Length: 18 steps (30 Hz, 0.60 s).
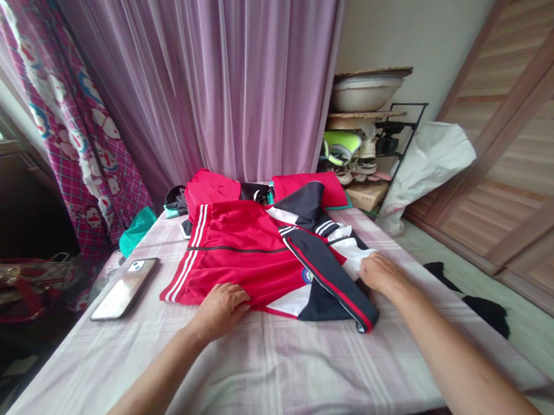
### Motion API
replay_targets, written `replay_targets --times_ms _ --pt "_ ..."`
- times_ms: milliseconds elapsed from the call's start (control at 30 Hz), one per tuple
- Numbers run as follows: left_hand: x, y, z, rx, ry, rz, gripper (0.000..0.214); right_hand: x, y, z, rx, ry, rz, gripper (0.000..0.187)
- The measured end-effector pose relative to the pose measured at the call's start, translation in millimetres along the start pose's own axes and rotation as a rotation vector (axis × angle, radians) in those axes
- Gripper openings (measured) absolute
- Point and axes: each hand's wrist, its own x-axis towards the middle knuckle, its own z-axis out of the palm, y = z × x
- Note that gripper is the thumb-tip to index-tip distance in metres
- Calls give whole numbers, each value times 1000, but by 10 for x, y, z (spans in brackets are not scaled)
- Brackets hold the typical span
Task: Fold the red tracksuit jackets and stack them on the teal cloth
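A red sports jacket with white stripes and dark navy sleeves lies spread on the cloth-covered table. My left hand rests at its near hem, fingers curled onto the red fabric. At the jacket's right side my right hand presses on the white and navy sleeve, fingers closed on the white cloth. Both forearms reach in from the bottom edge.
A phone lies on the table's left. More folded red clothes sit at the far edge by the purple curtain. A shoe rack with a basin, a white bag and dark cloth on the floor are to the right.
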Motion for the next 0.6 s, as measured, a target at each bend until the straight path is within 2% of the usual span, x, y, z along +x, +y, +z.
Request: replay_targets --times_ms 67,133,300,433,533,600 --pt "21 -84 -93 -71 -26 -25 19 105 -4 -133 -26 -32 16 23" --pt "51 -248 -212 -103 -8 -92 25 252 -90 -280 -5 12 -28 26" --pt "298 -945 -593 41 130 -318 37 839 -658 -589 54 180 -271 31" --pt "692 -1464 -917 192 207 -340 43 1452 -1220 -726 71 216 -401 37" --pt "1062 -1676 -1065 299 213 -304 43 1895 -1551 -709 -6 181 -483 52" --pt "1304 -1760 -1083 345 191 -303 44 2143 -1679 -627 -96 126 -522 65"
